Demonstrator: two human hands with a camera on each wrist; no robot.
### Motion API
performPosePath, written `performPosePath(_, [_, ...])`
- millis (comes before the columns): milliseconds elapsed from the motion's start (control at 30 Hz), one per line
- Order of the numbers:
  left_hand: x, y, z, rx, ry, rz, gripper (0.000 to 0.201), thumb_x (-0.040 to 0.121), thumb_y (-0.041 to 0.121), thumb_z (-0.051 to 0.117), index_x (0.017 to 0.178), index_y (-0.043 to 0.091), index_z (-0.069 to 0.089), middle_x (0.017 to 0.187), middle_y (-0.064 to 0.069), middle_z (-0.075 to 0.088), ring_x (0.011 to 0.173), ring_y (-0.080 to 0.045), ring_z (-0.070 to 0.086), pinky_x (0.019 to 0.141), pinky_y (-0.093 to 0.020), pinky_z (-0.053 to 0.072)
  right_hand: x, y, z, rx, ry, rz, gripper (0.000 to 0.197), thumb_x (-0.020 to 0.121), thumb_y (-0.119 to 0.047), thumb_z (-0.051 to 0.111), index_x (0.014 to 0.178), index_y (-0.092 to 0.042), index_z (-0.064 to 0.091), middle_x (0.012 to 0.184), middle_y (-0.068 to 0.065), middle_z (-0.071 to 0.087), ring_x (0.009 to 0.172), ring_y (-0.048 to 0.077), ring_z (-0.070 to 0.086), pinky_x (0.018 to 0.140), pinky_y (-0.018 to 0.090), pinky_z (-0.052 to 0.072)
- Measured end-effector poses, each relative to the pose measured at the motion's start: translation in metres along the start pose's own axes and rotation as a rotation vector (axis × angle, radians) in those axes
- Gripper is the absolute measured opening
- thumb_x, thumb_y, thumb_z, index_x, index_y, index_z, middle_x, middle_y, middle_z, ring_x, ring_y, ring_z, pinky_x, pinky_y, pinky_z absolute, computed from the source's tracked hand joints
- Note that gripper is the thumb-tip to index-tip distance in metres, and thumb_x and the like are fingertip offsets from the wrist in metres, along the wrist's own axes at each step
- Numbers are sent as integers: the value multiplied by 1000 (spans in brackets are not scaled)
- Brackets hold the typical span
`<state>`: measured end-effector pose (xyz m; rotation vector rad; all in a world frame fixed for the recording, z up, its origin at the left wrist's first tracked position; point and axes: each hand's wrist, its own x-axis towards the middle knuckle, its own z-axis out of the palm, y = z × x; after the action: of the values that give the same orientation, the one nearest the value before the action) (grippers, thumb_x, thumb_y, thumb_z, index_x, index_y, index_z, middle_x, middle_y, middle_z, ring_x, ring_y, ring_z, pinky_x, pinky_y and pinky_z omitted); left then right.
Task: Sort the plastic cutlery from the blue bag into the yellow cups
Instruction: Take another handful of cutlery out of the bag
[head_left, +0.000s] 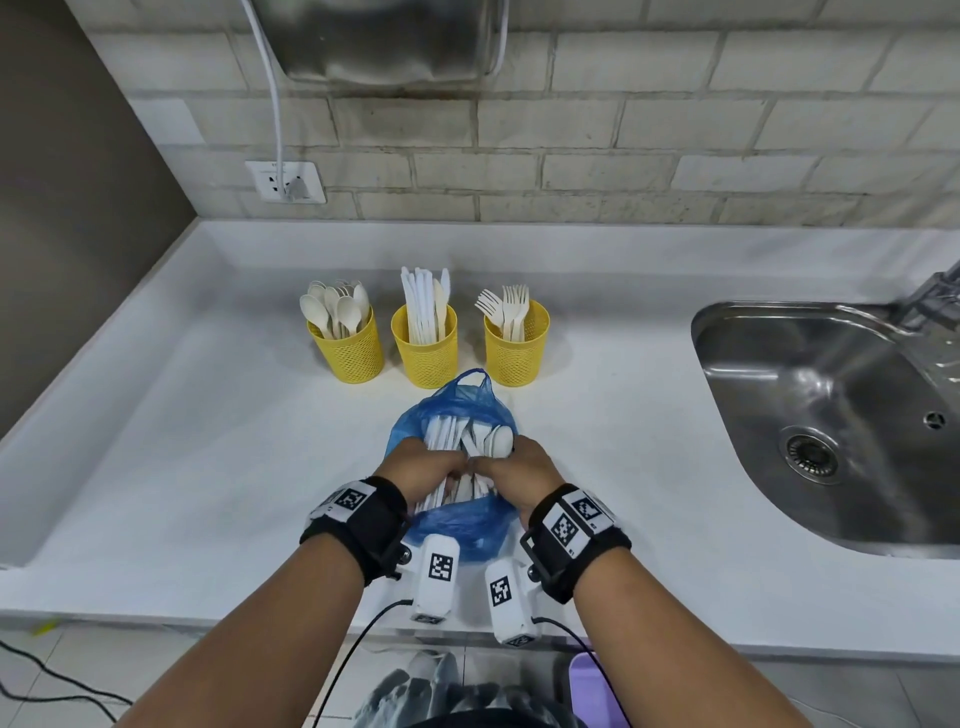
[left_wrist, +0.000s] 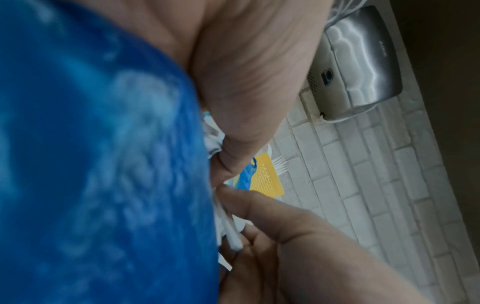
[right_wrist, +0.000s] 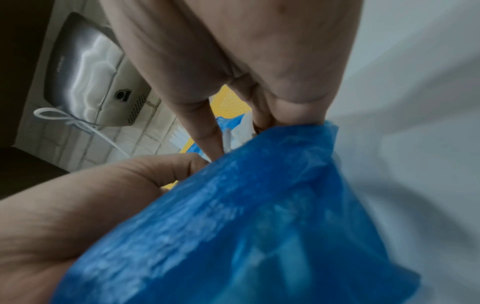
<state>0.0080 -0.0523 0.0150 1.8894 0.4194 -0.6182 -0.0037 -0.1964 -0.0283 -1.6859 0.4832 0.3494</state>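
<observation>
Both hands' fingers grip cutlery inside blue bag.

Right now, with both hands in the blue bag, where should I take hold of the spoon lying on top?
Probably its handle, from above and the near side. The spoon lies flat on the cutlery pile in the blue bag, bowl pointing away near the right hand; the left hand is also in the pile.
</observation>
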Motion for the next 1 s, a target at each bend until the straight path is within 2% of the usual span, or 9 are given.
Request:
performPosePath(133, [6, -2, -1, 15, -14, 39, 54, 50, 30, 74, 100, 8, 72, 87, -11, 77, 81, -28, 73, 76, -37, 58, 4, -7, 5, -28, 19, -7, 33, 59, -25, 65, 88, -14, 75, 94, 9, 77, 92, 32, 73, 89, 51, 59])
performPosePath(267, [-3, 6, -3, 18, -98, 88, 28, 70, 11, 69, 97, 8, 75, 95, -16, 77, 85, -28, 71, 86, -41, 58, 10, -7, 6, -15, 20, 33, 12, 62, -22, 56, 64, -13, 64, 82, 17, 69, 89, 41, 71, 85, 61, 57])
performPosePath(433, [9, -5, 0, -46, -159, 119, 69, 50, 15, 70, 119, 6, 66, 103, -12, 77, 97, -27, 73, 87, -42, 62, 4, -8, 10, 39, 21, -35, 30, 52, -7, 56, 75, 0, 74, 79, 26, 72, 73, 40, 70, 70, 67, 57])
performPosePath(600, [-1, 1, 1, -1, -197, 146, 55, 71, -4, 75, 117, 13, 49, 103, -8, 69, 91, -17, 69, 69, -26, 61, 5, -10, 7, -37, 68, -63, 26, 53, -13, 61, 72, 2, 71, 76, 29, 69, 61, 30, 65, 62, 65, 56])
performPosePath(700, [2, -3, 1, 13, -209, 165, 80, 69, 4, 81, 135, 10, 36, 112, -8, 67, 98, -17, 68, 69, -24, 57, -3, -18, 7, -66, 52, -69, 23, 54, -22, 64, 69, -9, 75, 71, 18, 73, 72, 38, 73, 70, 57, 61])
performPosePath(767, [11, -9, -1, 36, -167, 179, 72, 75, 5, 81, 132, 12, 38, 110, -4, 66, 96, -14, 66, 68, -22, 55, -14, -27, 7, -65, 26, -61, 16, 60, -21, 66, 63, -6, 71, 66, 17, 70, 71, 36, 72, 71, 56, 61])
performPosePath(833, [20, -15, -3, 77, -99, 194, 66, 73, 22, 85, 126, 17, 45, 108, -1, 68, 96, -15, 67, 74, -30, 57, -19, -32, 8, 3, -4, 5, 18, 75, -7, 66, 58, -5, 66, 63, 15, 66, 71, 36, 71, 73, 56, 62])
performPosePath(900, [29, -20, -5, 74, -84, 220, 71, 62, 36, 89, 123, 17, 56, 107, -1, 75, 99, -21, 73, 88, -47, 60, -22, -37, 8, 51, -55, 56, 14, 87, -4, 62, 75, -10, 67, 82, 12, 70, 87, 36, 74, 80, 51, 63])
performPosePath(1000, [51, -34, -7, 55, -115, 255, 67, 63, 31, 90, 121, 9, 63, 105, -6, 78, 99, -24, 76, 92, -54, 59, -21, -40, 3, 32, -46, 28, 6, 87, -14, 62, 84, -11, 66, 95, 15, 70, 99, 38, 72, 84, 51, 61])
